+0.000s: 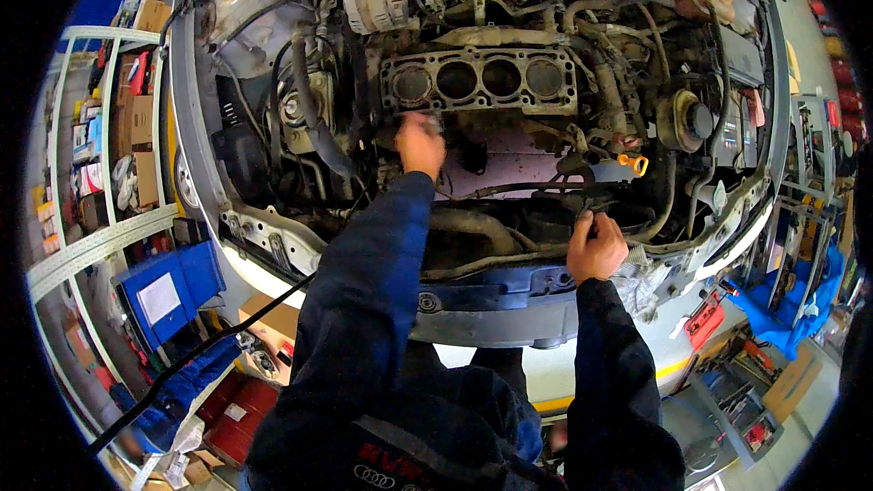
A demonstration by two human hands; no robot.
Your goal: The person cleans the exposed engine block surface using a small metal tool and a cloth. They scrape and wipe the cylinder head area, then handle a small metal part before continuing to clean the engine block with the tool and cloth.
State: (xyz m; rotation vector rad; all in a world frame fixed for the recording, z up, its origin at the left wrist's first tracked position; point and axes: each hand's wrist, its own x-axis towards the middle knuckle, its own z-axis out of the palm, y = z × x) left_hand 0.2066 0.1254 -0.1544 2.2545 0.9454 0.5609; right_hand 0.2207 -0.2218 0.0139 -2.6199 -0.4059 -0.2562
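An engine block (479, 109) with its head off lies in the open engine bay, its row of round cylinder bores facing up. My left hand (421, 145) is at the block's near edge, left of centre. It looks closed, and a small greyish thing shows at its fingertips, too smeared by motion to name. Lower right, my right hand (597, 247) is over the front crossmember (496, 293), fingers curled together in a pinch. Whatever is between those fingers is hidden or too small to tell. An orange dipstick handle (634, 165) stands up beyond this hand.
Hoses and wires surround the block, with an alternator (375, 2) behind it. A crumpled rag (639, 284) hangs over the front edge. Shelving (100, 241) with boxes stands at the left. A red case (703, 318) and a grey tool tray (741, 418) are at the lower right.
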